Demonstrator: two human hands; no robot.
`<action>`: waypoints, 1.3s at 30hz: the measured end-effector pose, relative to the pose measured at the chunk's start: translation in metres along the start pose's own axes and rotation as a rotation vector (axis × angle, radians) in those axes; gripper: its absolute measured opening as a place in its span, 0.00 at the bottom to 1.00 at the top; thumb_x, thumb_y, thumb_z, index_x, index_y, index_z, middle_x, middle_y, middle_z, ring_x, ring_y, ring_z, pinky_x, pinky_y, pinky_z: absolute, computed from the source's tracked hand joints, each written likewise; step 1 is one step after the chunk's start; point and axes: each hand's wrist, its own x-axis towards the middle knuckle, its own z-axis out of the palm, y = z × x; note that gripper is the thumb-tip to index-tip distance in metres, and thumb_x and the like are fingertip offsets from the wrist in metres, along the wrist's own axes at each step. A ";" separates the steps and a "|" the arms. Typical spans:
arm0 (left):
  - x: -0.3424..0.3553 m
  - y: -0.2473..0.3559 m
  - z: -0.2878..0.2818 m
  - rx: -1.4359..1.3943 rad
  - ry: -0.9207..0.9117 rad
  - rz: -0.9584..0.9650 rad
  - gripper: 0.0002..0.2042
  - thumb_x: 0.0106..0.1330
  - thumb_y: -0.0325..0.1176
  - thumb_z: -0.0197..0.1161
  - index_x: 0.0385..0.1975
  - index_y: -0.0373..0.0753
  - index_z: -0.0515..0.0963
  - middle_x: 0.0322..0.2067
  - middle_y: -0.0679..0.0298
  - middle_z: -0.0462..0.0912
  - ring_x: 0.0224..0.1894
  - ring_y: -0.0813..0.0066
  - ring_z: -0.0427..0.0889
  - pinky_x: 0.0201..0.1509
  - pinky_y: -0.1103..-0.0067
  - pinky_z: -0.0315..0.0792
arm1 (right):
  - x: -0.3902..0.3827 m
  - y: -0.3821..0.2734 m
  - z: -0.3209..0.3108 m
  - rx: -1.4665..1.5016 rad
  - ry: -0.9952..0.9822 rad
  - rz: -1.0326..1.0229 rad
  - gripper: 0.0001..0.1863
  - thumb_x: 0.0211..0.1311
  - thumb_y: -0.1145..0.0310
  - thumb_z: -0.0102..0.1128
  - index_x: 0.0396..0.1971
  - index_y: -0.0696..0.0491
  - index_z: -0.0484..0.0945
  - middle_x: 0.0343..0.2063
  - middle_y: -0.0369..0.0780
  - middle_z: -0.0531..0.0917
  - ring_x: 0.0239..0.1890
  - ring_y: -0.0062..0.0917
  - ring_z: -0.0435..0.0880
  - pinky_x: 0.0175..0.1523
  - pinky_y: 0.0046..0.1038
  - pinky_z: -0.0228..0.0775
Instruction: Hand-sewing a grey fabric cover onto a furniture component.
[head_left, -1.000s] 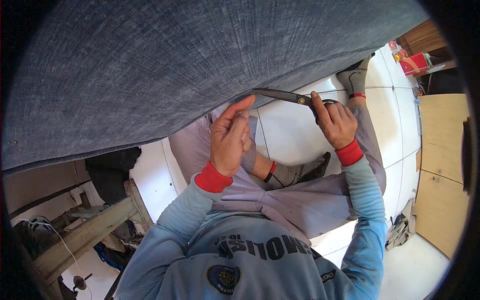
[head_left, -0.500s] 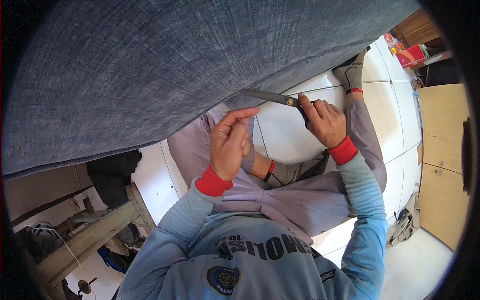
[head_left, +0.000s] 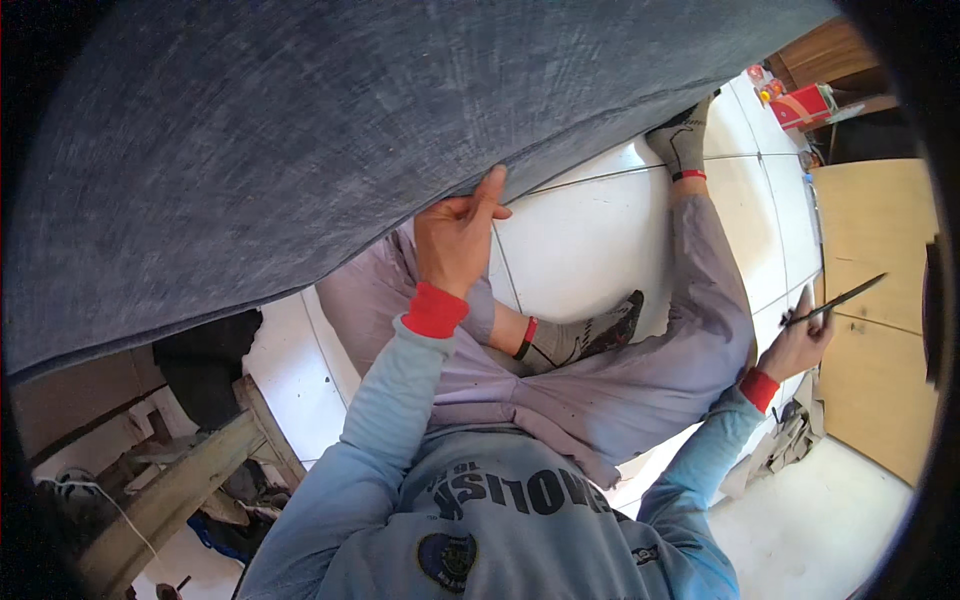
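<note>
Large blue-grey upholstered fabric (head_left: 300, 150) fills the upper left, with a seam along its lower edge. My left hand (head_left: 455, 243) is at that edge, its fingers curled against the cloth and partly hidden by it; the fingers appear to pinch the edge. Out to the right, away from the fabric, my right hand (head_left: 797, 346) is closed around a pair of dark scissors (head_left: 845, 298). The scissors' blades point up and to the right, over the light wooden panel.
My crossed legs (head_left: 620, 390) rest on white floor tiles (head_left: 590, 235). A light wooden cabinet (head_left: 870, 380) stands at the right, beside crumpled beige cloth (head_left: 795, 440). A red box (head_left: 803, 105) sits at the far right. Rough timber framing (head_left: 170, 500) is at the lower left.
My right hand has carried the scissors from the fabric edge out to the far right. My left hand has risen to the fabric edge, its pointing finger no longer held out in the air.
</note>
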 end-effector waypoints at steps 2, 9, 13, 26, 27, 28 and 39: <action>0.003 -0.004 -0.003 -0.019 0.020 0.032 0.27 0.69 0.53 0.60 0.19 0.34 0.84 0.10 0.76 0.65 0.15 0.88 0.59 0.22 0.84 0.52 | -0.007 0.035 -0.034 -0.210 -0.077 0.144 0.27 0.55 0.67 0.73 0.53 0.62 0.75 0.24 0.37 0.80 0.23 0.17 0.75 0.27 0.21 0.69; -0.013 0.007 -0.009 -0.401 -0.277 -0.207 0.26 0.72 0.54 0.55 0.31 0.32 0.82 0.12 0.78 0.59 0.14 0.90 0.55 0.20 0.87 0.49 | -0.098 0.235 -0.175 -0.533 -0.459 0.227 0.22 0.61 0.58 0.64 0.49 0.57 0.79 0.28 0.43 0.85 0.28 0.29 0.81 0.36 0.32 0.73; -0.023 0.016 -0.025 -0.574 -0.442 -0.085 0.24 0.76 0.50 0.48 0.38 0.32 0.79 0.14 0.77 0.54 0.16 0.89 0.52 0.19 0.86 0.47 | -0.139 0.246 -0.207 -0.811 -0.557 0.008 0.21 0.62 0.59 0.62 0.50 0.57 0.79 0.31 0.44 0.86 0.32 0.31 0.83 0.38 0.32 0.74; -0.065 0.045 -0.023 -1.191 -0.795 -0.103 0.25 0.77 0.50 0.40 0.44 0.31 0.75 0.16 0.74 0.56 0.18 0.86 0.51 0.21 0.84 0.48 | -0.162 -0.096 0.021 0.321 -1.297 -0.240 0.33 0.52 0.59 0.73 0.56 0.57 0.74 0.57 0.45 0.78 0.60 0.33 0.75 0.64 0.34 0.64; -0.067 0.051 -0.023 -1.217 -0.805 -0.095 0.25 0.77 0.49 0.39 0.44 0.30 0.74 0.16 0.74 0.56 0.17 0.86 0.51 0.21 0.83 0.48 | -0.191 -0.095 0.035 0.476 -1.385 -0.268 0.28 0.57 0.61 0.70 0.55 0.57 0.75 0.51 0.44 0.81 0.55 0.33 0.79 0.60 0.33 0.68; -0.066 0.054 -0.029 -1.217 -0.808 -0.070 0.25 0.77 0.49 0.39 0.44 0.30 0.74 0.16 0.74 0.56 0.17 0.86 0.51 0.21 0.83 0.48 | -0.221 -0.091 0.042 0.569 -1.562 -0.075 0.23 0.61 0.63 0.66 0.54 0.57 0.76 0.45 0.42 0.82 0.49 0.31 0.80 0.56 0.31 0.70; -0.071 0.007 -0.079 0.170 -0.504 0.505 0.12 0.67 0.38 0.62 0.42 0.36 0.80 0.19 0.70 0.70 0.19 0.84 0.66 0.23 0.83 0.59 | -0.247 -0.089 0.009 0.436 -1.774 0.268 0.15 0.75 0.64 0.47 0.46 0.57 0.80 0.21 0.35 0.74 0.27 0.16 0.72 0.37 0.22 0.68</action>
